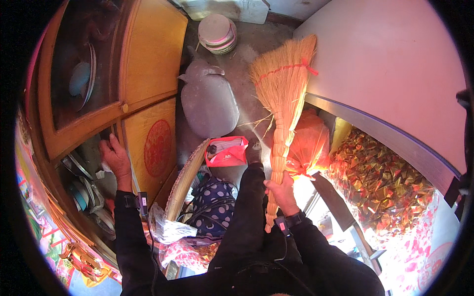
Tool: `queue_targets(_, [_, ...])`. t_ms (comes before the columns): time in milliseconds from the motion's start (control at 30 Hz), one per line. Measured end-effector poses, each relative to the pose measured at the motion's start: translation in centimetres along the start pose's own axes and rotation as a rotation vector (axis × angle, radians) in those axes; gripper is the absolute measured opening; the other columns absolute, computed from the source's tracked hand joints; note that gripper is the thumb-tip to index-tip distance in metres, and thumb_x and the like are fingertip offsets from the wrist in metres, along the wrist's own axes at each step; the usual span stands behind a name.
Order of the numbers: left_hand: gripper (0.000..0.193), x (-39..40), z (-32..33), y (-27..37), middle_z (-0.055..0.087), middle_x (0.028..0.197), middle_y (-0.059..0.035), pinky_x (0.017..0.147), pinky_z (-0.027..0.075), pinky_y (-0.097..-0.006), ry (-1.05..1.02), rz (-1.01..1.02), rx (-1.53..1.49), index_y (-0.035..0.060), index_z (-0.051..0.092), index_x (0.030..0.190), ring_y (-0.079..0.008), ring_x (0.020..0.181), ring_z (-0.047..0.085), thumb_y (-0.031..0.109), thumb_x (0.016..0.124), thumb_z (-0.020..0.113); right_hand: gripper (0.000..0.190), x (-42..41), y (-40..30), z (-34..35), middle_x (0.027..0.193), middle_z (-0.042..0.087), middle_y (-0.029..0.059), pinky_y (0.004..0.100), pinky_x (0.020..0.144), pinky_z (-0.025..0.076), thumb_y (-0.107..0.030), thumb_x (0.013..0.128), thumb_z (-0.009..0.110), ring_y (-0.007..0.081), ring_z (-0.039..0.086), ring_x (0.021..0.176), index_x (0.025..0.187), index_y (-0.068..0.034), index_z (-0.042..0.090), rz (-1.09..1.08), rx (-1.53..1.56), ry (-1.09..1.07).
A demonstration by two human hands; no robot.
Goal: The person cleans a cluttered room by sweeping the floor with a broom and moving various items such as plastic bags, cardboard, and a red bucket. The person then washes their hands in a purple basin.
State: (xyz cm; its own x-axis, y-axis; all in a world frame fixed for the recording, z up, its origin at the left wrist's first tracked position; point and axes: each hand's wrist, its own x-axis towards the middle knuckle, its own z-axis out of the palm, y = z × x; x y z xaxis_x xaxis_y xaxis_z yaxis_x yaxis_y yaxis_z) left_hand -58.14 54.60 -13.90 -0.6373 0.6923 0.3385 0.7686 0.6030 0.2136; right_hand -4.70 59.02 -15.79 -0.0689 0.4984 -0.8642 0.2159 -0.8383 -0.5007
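Note:
My right hand (284, 192) is closed around the lower handle of a straw hand broom (282, 122). The broom's bristle head fans out at the far end, tied with a red ribbon. On the other side, my left hand (117, 159) is at the open lower compartment of a wooden cabinet (150, 137), beside its door. Its fingers are partly curled, and I cannot tell whether they grip anything. Plates and bowls (83, 194) sit inside this compartment, below and left of the hand. A glazed upper door (87, 70) shows more dishes behind it.
A grey animal-shaped stool (209, 101) and a lidded bucket (217, 35) stand on the floor. Close by are a red paper bag (226, 151), a polka-dot cloth bag (214, 207) and a red plastic bag (307, 142). A pale panel (381, 70) rises at right, near gold-and-red folded foil paper (381, 181).

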Motion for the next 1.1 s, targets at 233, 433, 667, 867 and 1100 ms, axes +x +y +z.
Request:
queue_targets(233, [0.043, -0.1, 0.0, -0.1, 0.06, 0.083, -0.0194, 0.073, 0.047, -0.0499, -0.012, -0.053, 0.072, -0.0012, 0.055, 0.088, -0.0397, 0.079, 0.06, 0.035, 0.111, 0.064, 0.032, 9.6, -5.4, 0.0, 0.081, 0.065, 0.0032, 0.032, 0.056, 0.055, -0.014, 0.094, 0.078, 0.014, 0.067, 0.064, 0.117, -0.001, 0.06, -0.175, -0.059, -0.096])
queue_targets(433, [0.041, 0.0, 0.1, -0.6, 0.058, 0.082, -0.0175, 0.074, 0.046, -0.0506, 0.03, 0.056, 0.027, 0.0007, 0.056, 0.087, -0.0401, 0.08, 0.058, 0.033, 0.11, 0.066, 0.024, 10.0, -3.2, -1.6, 0.083, 0.065, 0.0043, 0.0316, 0.058, 0.053, -0.024, 0.098, 0.074, 0.0143, 0.066, 0.066, 0.106, -0.003, 0.064, -0.125, -0.254, -0.071])
queue_targets(667, [0.04, -0.2, 0.1, -0.9, 0.058, 0.08, -0.0168, 0.072, 0.046, -0.05, 0.013, 0.019, 0.04, 0.0017, 0.056, 0.086, -0.0385, 0.077, 0.058, 0.032, 0.109, 0.067, 0.037, -3.2, 0.1, -2.9, 0.083, 0.065, 0.0056, 0.032, 0.058, 0.055, -0.007, 0.094, 0.076, 0.0157, 0.066, 0.062, 0.123, 0.002, 0.056, 0.028, -0.014, -0.091])
queue_targets(867, [0.04, -0.1, 0.1, -0.7, 0.059, 0.079, -0.0165, 0.069, 0.046, -0.0491, 0.028, 0.039, 0.063, 0.0014, 0.056, 0.086, -0.0375, 0.073, 0.058, 0.032, 0.109, 0.068, 0.036, 7.1, -2.0, -0.9, 0.084, 0.066, 0.0071, 0.0325, 0.058, 0.055, -0.008, 0.093, 0.077, 0.0162, 0.067, 0.062, 0.12, 0.003, 0.056, 0.006, -0.117, -0.146])
queue_targets(1100, [0.041, 0.0, 0.1, -0.7, 0.057, 0.077, -0.0159, 0.068, 0.045, -0.0495, 0.0, -0.005, 0.008, 0.0017, 0.054, 0.084, -0.0369, 0.072, 0.056, 0.032, 0.108, 0.069, 0.038, -1.8, -0.9, -3.7, 0.081, 0.066, 0.0084, 0.0346, 0.056, 0.058, -0.004, 0.091, 0.075, 0.02, 0.069, 0.06, 0.125, 0.002, 0.058, 0.124, -0.103, -0.055])
